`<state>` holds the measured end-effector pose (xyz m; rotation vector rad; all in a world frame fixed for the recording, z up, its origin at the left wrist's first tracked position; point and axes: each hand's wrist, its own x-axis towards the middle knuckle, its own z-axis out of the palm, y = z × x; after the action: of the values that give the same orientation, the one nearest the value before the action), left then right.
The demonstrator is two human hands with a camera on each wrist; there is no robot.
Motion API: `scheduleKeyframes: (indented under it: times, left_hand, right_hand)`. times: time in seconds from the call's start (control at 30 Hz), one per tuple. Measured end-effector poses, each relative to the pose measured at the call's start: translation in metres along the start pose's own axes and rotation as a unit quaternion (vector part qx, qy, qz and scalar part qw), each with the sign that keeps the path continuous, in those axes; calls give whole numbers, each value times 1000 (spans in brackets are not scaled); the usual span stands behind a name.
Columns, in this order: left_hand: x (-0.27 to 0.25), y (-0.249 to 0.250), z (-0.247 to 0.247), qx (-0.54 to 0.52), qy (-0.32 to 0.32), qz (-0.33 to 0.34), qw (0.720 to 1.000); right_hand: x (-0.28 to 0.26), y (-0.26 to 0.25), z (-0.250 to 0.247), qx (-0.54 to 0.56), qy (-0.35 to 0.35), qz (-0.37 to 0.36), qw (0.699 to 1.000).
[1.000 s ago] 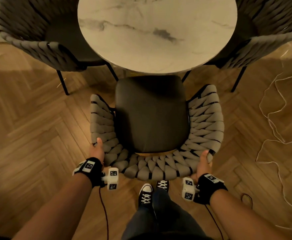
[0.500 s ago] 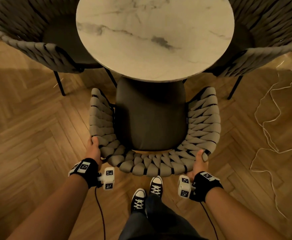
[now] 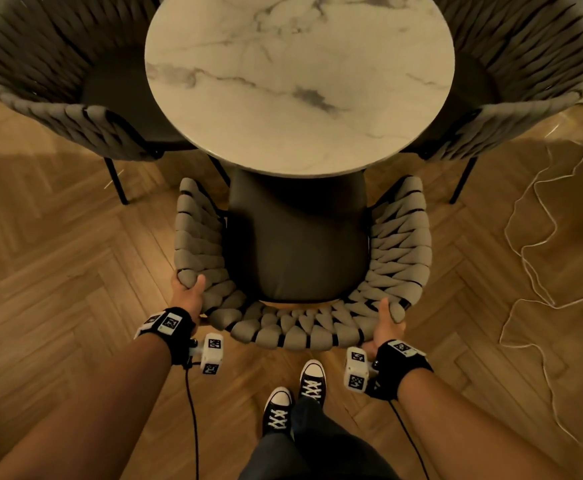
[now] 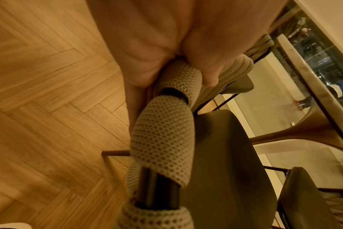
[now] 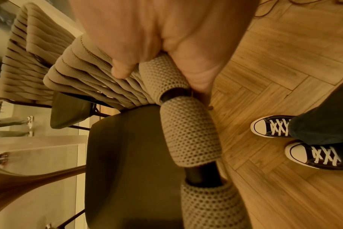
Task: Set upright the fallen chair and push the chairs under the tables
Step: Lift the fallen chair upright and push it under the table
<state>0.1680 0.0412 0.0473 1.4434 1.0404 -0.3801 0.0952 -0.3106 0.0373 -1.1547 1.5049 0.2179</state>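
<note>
Both hands clench the chair's woven back rim, its seat front already under the counter.

Left hand (image 3: pixel 187 295) wraps the rim at the left rear corner and right hand (image 3: pixel 387 325) at the right rear corner of the chair (image 3: pixel 298 244), thumbs on top. The chair stands upright on the floor (image 3: pixel 58 271), facing the round counter (image 3: pixel 298 77). To finish well, the push should likely be even on both sides and straight toward the pedestal, so the arms clear the two neighbouring chairs. The head view shows the overall alignment; the wrist views alone show the fingers (image 4: pixel 139 72) curled under the mesh strap, the dark frame tube, and the flared pedestal (image 5: pixel 20 179) ahead of the seat.
</note>
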Motion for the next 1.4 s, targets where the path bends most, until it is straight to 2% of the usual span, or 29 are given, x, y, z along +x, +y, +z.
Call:
scheduleKeyframes:
  times: [0.1, 0.23, 0.47, 0.7, 0.83, 0.93, 1.03, 1.1, 1.17, 1.23, 1.33, 1.4]
  left_hand:
    - [8, 7, -1, 5, 0, -7, 1000]
    - [7, 6, 3, 11, 1, -10, 1000]
    - [9, 8, 4, 1, -3, -29, 1000]
    - [9, 2, 2, 5, -25, -38, 999]
    - [8, 6, -1, 20, -30, -43, 998]
    - [6, 11, -5, 36, -40, -42, 998]
    - [8, 27, -18, 92, -68, -61, 992]
    - [10, 42, -32, 162, -106, -81, 978]
    - [15, 67, -55, 233, -147, -85, 958]
    - [32, 100, -79, 274, -167, -72, 944]
    - [70, 154, -116, 283, -166, -31, 944]
    - [107, 190, -143, 289, -158, -7, 944]
  right_hand:
    - [-7, -1, 4, -16, -5, -7, 1000]
    - [20, 10, 10, 38, -12, 18, 999]
    - [36, 17, 5, 59, -4, -12, 998]
    - [12, 0, 6, 107, 1, -10, 994]
    - [20, 6, 9, 36, 44, -31, 998]
    - [-6, -12, 17, -45, 100, -30, 993]
    - [-33, -31, 32, -138, 139, -68, 978]
    - [-54, -41, 44, -199, 107, -124, 966]
    - [-81, -52, 75, -212, 11, -213, 954]
    - [-113, -66, 126, -234, -100, -281, 925]
    - [-159, -88, 214, -273, -202, -296, 893]
    - [-184, -95, 278, -305, -236, -302, 871]
